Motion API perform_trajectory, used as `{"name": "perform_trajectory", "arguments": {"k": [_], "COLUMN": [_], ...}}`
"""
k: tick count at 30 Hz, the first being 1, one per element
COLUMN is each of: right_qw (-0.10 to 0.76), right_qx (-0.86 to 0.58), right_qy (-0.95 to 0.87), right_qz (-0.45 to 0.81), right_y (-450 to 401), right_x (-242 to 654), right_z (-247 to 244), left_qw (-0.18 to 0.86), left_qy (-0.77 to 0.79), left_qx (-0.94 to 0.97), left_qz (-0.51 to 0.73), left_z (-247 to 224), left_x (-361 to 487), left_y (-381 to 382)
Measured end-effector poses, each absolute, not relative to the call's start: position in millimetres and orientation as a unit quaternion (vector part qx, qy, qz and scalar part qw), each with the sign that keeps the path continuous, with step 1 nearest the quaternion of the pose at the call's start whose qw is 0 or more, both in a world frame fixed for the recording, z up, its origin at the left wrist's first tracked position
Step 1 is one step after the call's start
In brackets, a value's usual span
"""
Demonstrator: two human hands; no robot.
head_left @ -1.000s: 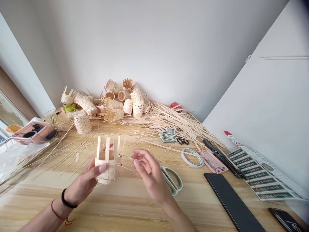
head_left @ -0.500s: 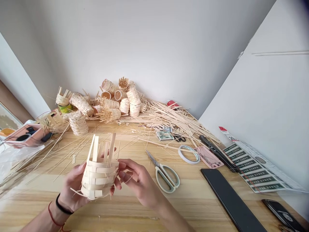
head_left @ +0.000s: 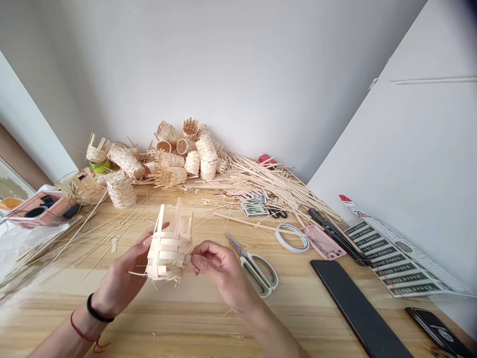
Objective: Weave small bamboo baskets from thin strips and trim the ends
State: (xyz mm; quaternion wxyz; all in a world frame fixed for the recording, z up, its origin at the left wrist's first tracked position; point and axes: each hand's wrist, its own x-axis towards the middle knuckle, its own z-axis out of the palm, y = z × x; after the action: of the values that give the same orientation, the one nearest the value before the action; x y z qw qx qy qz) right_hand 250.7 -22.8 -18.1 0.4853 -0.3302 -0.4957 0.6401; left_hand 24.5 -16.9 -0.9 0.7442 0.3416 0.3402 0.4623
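Left hand (head_left: 122, 276) grips one half-woven bamboo basket (head_left: 167, 256), right hand (head_left: 219, 271) pinching its edge

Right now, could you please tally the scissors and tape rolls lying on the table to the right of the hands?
Scissors: 2 (one with pale green handles, one with black handles)
Tape rolls: 1 (a white tape roll)
Total: 3

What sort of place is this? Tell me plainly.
Most likely a small basket-weaving workbench: a heap of small woven baskets, loose pale strips across the wooden table, and a half-woven basket in the left hand.
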Motion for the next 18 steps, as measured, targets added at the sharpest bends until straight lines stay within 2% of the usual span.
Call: {"name": "perform_trajectory", "arguments": {"k": [6, 13, 18], "right_qw": [0.476, 0.486, 0.503], "right_qx": [-0.371, -0.397, -0.411], "right_qy": [-0.542, -0.634, -0.683], "right_qz": [0.584, 0.453, 0.334], "right_y": [-23.5, -28.4, -31.7], "right_x": [254.9, 250.1, 249.2], "right_z": [-16.8, -12.6, -8.8], "left_qw": [0.723, 0.691, 0.662], "left_qy": [0.348, 0.411, 0.422], "left_qx": [0.409, 0.453, 0.468], "left_qz": [0.435, 0.386, 0.406], "left_z": [-4.5, -2.5, -1.3], "left_x": [16.3, 20.9, 25.3], "left_y": [-11.5, -16.3, -18.0]}}
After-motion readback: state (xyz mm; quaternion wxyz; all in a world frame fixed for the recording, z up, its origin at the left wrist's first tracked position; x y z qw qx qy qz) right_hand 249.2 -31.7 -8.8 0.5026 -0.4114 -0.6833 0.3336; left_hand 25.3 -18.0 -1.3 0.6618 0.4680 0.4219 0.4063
